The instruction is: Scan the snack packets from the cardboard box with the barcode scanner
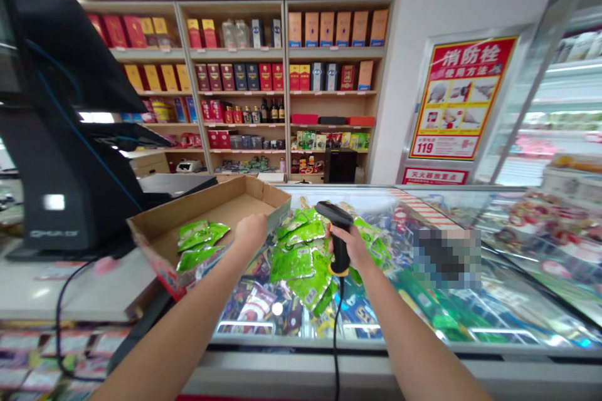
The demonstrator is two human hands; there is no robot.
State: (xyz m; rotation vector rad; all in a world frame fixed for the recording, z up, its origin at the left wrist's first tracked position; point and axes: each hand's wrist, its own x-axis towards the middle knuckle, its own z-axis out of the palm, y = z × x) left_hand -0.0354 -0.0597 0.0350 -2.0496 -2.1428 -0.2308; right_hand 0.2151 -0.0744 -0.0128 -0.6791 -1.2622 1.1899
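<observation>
My right hand point(352, 243) is wrapped around the handle of a black and yellow barcode scanner point(339, 250), its cable hanging down the front of the counter. The scanner is over a loose pile of green packets point(301, 260) on the glass top. My left hand point(251, 233) is closed at the near right side of a shallow cardboard box point(155, 229); its fingers are mostly hidden, and it appears to grip the wall. Inside the box, at its left end, lie a few green packets point(197, 235).
A black checkout terminal point(70, 138) stands at the left on a white counter point(84, 294). Under the glass of the display freezer point(423, 351) lie many wrapped goods. Shelves point(235, 53) of boxed goods line the back wall. A red fire-hydrant poster point(463, 100) hangs at the right.
</observation>
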